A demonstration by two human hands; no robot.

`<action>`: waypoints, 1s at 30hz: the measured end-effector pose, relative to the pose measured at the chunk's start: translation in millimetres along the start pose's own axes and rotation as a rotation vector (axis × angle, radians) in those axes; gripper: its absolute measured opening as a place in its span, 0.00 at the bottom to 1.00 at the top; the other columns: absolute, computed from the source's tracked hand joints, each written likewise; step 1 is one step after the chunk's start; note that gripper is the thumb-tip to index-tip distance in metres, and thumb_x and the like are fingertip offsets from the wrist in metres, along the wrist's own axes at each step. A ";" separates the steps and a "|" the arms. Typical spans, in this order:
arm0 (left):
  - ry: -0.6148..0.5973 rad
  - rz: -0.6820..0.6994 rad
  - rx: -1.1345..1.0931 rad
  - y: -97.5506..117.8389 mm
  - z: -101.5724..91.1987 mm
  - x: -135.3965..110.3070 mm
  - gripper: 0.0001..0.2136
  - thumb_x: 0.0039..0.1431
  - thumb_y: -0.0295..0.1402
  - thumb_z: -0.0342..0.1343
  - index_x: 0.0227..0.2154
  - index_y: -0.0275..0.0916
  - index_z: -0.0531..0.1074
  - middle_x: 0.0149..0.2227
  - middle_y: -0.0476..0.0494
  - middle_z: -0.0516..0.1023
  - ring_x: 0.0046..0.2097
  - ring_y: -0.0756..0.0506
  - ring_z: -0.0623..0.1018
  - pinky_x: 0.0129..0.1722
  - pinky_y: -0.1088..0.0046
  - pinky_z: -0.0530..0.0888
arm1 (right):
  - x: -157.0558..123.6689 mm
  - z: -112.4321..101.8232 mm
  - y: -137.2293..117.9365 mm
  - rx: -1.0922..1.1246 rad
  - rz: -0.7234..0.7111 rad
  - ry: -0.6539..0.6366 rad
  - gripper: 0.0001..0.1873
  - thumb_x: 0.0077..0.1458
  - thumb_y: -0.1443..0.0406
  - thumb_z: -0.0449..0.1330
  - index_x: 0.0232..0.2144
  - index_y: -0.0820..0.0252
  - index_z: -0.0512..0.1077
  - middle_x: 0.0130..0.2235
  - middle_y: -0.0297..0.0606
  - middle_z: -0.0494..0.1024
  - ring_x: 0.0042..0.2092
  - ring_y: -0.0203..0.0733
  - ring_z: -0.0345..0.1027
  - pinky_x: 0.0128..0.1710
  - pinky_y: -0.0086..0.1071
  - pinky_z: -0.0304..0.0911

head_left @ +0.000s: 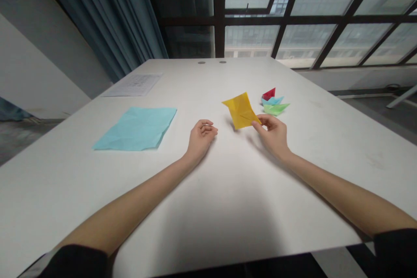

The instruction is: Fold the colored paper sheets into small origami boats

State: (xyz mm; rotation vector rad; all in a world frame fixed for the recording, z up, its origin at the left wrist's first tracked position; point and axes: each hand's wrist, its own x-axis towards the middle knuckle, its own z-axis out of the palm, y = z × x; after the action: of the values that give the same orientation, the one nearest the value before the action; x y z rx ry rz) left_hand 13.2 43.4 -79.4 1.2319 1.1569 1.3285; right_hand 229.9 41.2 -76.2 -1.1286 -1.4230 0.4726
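A square of yellow origami paper (241, 110), creased and a little bent, is held up above the white table by its lower right corner. My right hand (273, 134) pinches that corner between thumb and fingers. To the left of the paper, my left hand (201, 138) rests near the tabletop with its fingers loosely curled and slightly apart; nothing shows in it. Just beyond my right hand sit three small folded paper boats: a red one (269, 94), a light blue one (272, 100) and a green one (276, 109).
Light blue paper (137, 129) lies flat on the left of the white table (208, 208). Behind it is a printed sheet (134, 85). Two round discs (201, 63) are at the table's far edge. Beyond stand a blue curtain (107, 13) and large windows.
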 end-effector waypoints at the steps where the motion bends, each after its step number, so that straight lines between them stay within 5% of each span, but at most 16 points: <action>1: 0.009 0.016 0.016 -1.6 -0.7 1.3 0.13 0.43 0.31 0.59 0.33 0.39 0.64 0.27 0.51 0.73 0.30 0.51 0.74 0.29 0.77 0.67 | -0.3 -3.0 0.1 -0.118 -0.108 -0.011 0.08 0.50 0.60 0.59 0.32 0.57 0.73 0.33 0.39 0.77 0.35 0.43 0.69 0.38 0.40 0.65; 6: 0.068 0.121 0.128 -6.1 -4.4 6.1 0.08 0.47 0.29 0.55 0.33 0.39 0.66 0.30 0.48 0.73 0.33 0.50 0.73 0.32 0.75 0.68 | -1.8 -8.5 4.2 -0.527 -0.595 -0.288 0.10 0.55 0.66 0.53 0.33 0.56 0.75 0.31 0.41 0.76 0.35 0.43 0.68 0.44 0.43 0.63; 11: -0.038 0.331 0.562 -1.4 -6.1 0.8 0.09 0.52 0.28 0.51 0.34 0.39 0.73 0.37 0.45 0.74 0.41 0.47 0.72 0.42 0.69 0.68 | -4.9 0.2 8.5 -0.660 -0.765 -0.496 0.11 0.55 0.68 0.52 0.35 0.58 0.74 0.31 0.40 0.76 0.35 0.41 0.68 0.51 0.43 0.58; 17: -0.159 0.458 1.004 2.6 -3.9 -7.3 0.09 0.55 0.32 0.51 0.34 0.42 0.77 0.39 0.44 0.75 0.44 0.42 0.70 0.45 0.62 0.63 | -13.8 4.7 1.7 -0.560 -0.733 -0.665 0.10 0.55 0.62 0.56 0.37 0.58 0.74 0.32 0.40 0.77 0.36 0.41 0.69 0.44 0.38 0.59; 22: -0.222 0.497 1.163 1.4 -4.5 -8.6 0.10 0.57 0.37 0.51 0.34 0.42 0.77 0.38 0.42 0.77 0.44 0.40 0.69 0.43 0.61 0.61 | -15.8 5.1 -6.4 -0.488 -0.621 -0.745 0.13 0.57 0.59 0.54 0.40 0.59 0.73 0.35 0.40 0.78 0.39 0.41 0.70 0.42 0.37 0.58; 30: -0.255 0.493 1.213 -0.4 -3.2 -10.2 0.11 0.58 0.38 0.50 0.32 0.43 0.78 0.38 0.42 0.78 0.43 0.40 0.69 0.41 0.61 0.59 | 0.1 -2.4 10.7 -0.694 -0.421 -0.521 0.12 0.58 0.63 0.52 0.33 0.60 0.74 0.31 0.39 0.78 0.33 0.42 0.69 0.36 0.36 0.54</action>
State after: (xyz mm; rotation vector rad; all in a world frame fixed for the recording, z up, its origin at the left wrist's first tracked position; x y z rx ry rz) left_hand 10.4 33.2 -81.0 2.5907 1.5684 0.6500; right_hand 235.9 45.4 -84.3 -1.2320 -2.3304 -0.0602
